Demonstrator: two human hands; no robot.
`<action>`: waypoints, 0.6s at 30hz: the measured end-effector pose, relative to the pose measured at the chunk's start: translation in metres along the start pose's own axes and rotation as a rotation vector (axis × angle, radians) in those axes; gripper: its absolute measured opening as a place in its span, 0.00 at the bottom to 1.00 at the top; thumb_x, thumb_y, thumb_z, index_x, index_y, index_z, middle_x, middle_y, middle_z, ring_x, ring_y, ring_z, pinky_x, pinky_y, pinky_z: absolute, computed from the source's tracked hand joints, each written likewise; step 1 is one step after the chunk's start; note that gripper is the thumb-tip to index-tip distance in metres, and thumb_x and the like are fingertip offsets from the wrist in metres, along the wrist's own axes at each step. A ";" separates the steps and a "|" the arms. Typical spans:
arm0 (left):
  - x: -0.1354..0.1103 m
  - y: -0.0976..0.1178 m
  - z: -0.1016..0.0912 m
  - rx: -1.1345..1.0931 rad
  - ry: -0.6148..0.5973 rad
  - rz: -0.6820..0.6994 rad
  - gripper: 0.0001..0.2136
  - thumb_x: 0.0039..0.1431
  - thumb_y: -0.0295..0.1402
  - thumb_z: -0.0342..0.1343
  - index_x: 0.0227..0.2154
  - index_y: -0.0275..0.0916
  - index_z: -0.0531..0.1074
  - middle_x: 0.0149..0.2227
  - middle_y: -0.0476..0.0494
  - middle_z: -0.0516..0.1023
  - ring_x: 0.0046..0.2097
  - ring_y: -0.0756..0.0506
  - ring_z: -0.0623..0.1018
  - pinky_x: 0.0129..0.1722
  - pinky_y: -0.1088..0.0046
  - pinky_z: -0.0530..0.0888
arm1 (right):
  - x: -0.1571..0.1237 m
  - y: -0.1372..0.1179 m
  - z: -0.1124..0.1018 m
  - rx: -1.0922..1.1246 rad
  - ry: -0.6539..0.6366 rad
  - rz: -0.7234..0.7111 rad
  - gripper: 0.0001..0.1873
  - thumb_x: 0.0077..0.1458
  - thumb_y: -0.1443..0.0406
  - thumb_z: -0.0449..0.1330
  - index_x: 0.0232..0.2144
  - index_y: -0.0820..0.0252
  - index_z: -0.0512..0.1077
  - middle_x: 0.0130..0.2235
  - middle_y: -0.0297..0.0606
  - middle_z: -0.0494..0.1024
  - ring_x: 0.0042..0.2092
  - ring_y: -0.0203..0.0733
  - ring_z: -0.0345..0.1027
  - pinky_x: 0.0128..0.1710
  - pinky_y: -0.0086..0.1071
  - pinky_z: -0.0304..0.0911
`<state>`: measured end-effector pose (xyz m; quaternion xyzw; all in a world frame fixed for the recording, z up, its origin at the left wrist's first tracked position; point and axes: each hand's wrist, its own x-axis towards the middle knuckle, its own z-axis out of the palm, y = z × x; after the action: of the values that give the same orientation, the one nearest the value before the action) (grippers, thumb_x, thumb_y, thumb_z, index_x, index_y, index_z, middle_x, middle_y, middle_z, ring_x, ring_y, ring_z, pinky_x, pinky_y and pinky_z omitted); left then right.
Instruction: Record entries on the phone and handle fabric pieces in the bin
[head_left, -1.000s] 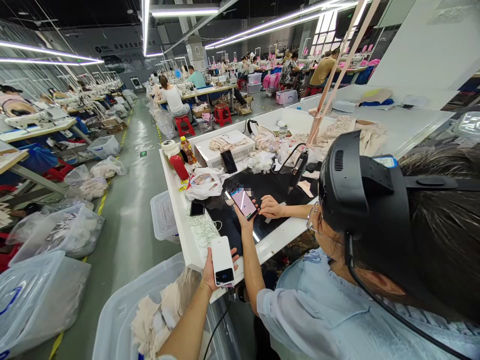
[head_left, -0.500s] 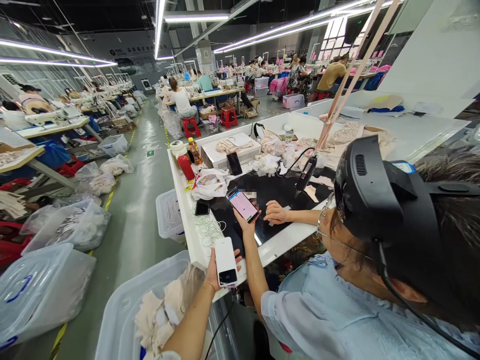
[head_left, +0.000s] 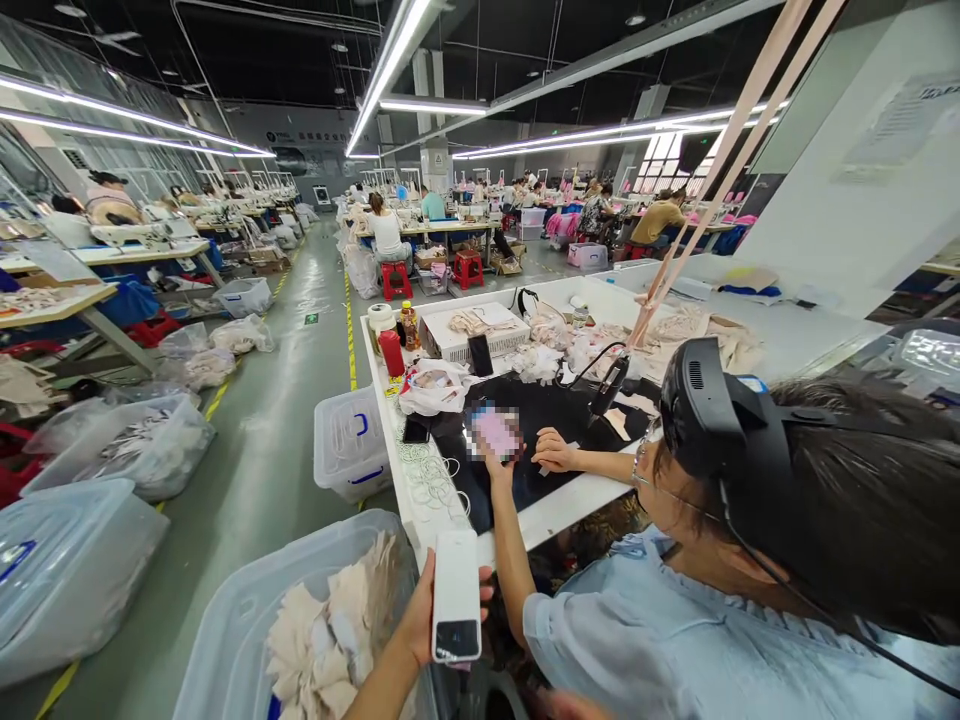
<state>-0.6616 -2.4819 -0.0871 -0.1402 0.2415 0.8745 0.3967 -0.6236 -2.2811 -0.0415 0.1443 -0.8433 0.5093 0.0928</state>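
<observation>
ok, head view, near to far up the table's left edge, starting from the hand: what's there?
left hand holding power bank → cord loops → bag → red bottle → red stool

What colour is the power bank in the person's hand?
White power bank, dark display at its near end; head view.

The power bank (head_left: 456, 590) held in the left grip (head_left: 418, 625) is white, with a small black panel at its near end. Left of the grip, cream cloth pieces (head_left: 330, 630) fill a clear bin (head_left: 240, 610). Beyond the grip, the white worktop (head_left: 409, 480) carries a glossy black mat (head_left: 547, 415) and a red bottle (head_left: 391, 353). Right of the grip, a co-worker's shirt (head_left: 637, 640) is pale blue and the headset (head_left: 712, 420) is black.
</observation>
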 end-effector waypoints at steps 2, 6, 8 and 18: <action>-0.024 -0.004 -0.001 0.020 -0.006 -0.019 0.36 0.55 0.56 0.44 0.51 0.25 0.67 0.41 0.26 0.77 0.40 0.36 0.78 0.40 0.61 0.74 | -0.041 -0.015 0.003 -0.044 0.012 0.078 0.27 0.39 0.54 0.55 0.46 0.38 0.71 0.44 0.38 0.75 0.45 0.49 0.71 0.27 0.35 0.72; -0.063 -0.007 -0.008 -0.001 0.008 -0.028 0.36 0.56 0.55 0.44 0.49 0.22 0.68 0.43 0.25 0.76 0.43 0.37 0.78 0.43 0.62 0.74 | -0.059 -0.034 0.017 -0.145 0.010 0.221 0.24 0.50 0.66 0.50 0.51 0.58 0.67 0.44 0.43 0.74 0.43 0.44 0.71 0.43 0.35 0.69; -0.077 -0.010 -0.013 0.010 0.094 0.014 0.33 0.57 0.53 0.45 0.49 0.23 0.68 0.48 0.25 0.74 0.44 0.37 0.77 0.42 0.62 0.75 | -0.050 -0.039 0.025 -0.167 -0.036 0.235 0.22 0.49 0.68 0.51 0.48 0.60 0.68 0.38 0.41 0.75 0.38 0.42 0.70 0.40 0.34 0.67; -0.119 -0.029 -0.030 -0.033 0.314 0.205 0.33 0.57 0.48 0.50 0.59 0.30 0.56 0.55 0.28 0.68 0.50 0.31 0.74 0.43 0.55 0.75 | -0.004 -0.023 0.040 -0.181 0.155 0.226 0.25 0.51 0.62 0.52 0.52 0.63 0.63 0.45 0.46 0.72 0.45 0.48 0.68 0.45 0.39 0.64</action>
<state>-0.5610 -2.5563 -0.0693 -0.2561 0.2991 0.8815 0.2607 -0.6124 -2.3262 -0.0423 -0.0003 -0.8870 0.4480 0.1122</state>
